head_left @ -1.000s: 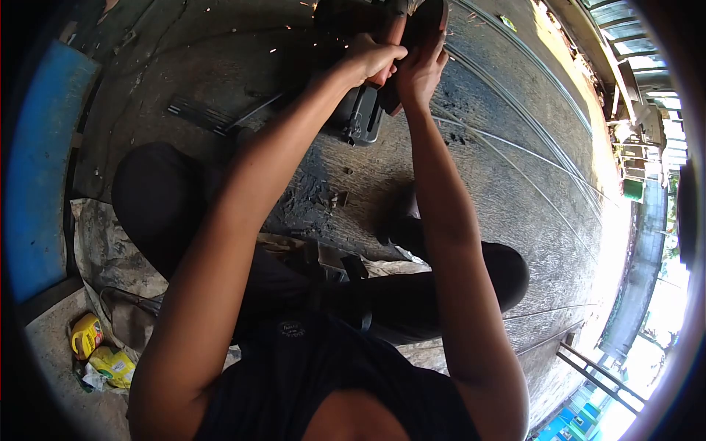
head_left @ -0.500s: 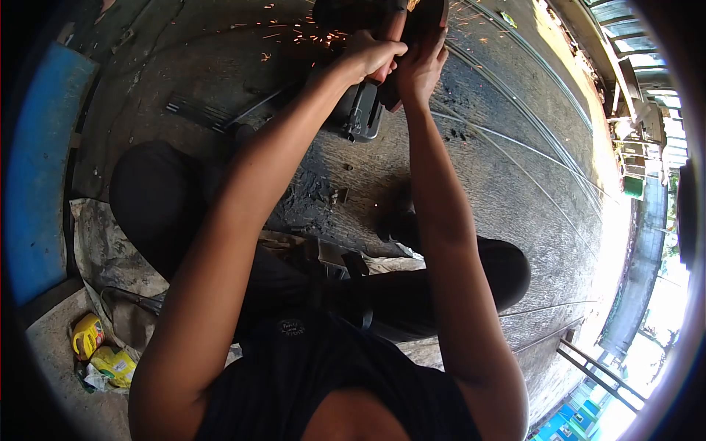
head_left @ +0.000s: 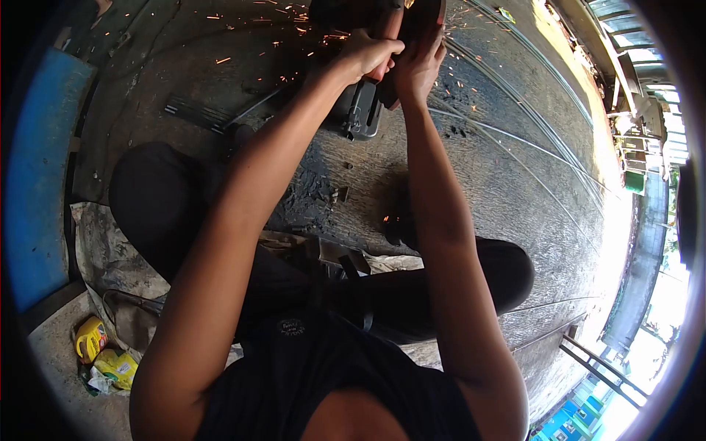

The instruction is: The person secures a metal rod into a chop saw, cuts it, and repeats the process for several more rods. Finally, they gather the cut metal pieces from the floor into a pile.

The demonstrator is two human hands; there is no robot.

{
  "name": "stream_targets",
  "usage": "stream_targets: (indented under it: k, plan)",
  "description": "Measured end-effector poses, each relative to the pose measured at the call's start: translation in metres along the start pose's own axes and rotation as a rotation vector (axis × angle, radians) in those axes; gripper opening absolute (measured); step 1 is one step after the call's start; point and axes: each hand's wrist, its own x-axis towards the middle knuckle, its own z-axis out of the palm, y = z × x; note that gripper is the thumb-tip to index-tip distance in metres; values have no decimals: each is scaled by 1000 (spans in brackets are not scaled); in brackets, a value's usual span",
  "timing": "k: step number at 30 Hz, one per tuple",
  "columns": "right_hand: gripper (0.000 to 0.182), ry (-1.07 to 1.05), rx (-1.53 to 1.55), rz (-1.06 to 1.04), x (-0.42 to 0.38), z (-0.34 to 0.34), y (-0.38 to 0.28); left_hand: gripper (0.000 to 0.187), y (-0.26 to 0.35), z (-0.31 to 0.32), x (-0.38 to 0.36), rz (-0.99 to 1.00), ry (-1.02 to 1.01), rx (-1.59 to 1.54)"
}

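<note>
At the top centre, my left hand [head_left: 363, 56] is closed round a reddish bar [head_left: 390, 23] with its thumb across it. Just right of it, my right hand [head_left: 419, 67] grips a dark piece with a reddish edge [head_left: 434, 20], fingers pointing away from me. Below the hands, a black slotted metal base [head_left: 365, 112] rests on the floor. Part of a dark machine [head_left: 340, 13] shows at the upper edge, and orange sparks [head_left: 294, 37] spray out on both sides. The frame edge cuts off the sparks' source.
Long thin metal rods [head_left: 526, 103] lie across the floor to the right. Several dark bars [head_left: 197, 112] lie left. Black grit [head_left: 309, 187] is scattered before my legs. A blue panel [head_left: 44, 176] stands far left, above a yellow container [head_left: 90, 339] and yellow packet [head_left: 115, 367].
Both hands keep nearly the same place and grip. The sparks have spread differently, with more to the right, and small glowing spots now show near my right foot.
</note>
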Motion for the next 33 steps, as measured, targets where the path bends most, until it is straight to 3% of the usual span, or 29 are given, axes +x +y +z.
stream_targets:
  k: [11, 23, 33]
  plan:
    - [68, -35, 45, 77, -1, -2, -3, 24, -3, -1, 1, -9, 6, 3]
    - [66, 14, 1, -31, -3, 2, 2, 25, -4, -1, -1, 42, -1, -16]
    - [66, -1, 48, 1, -4, -2, -3, 23, -6, -1, -1, 45, -8, -14]
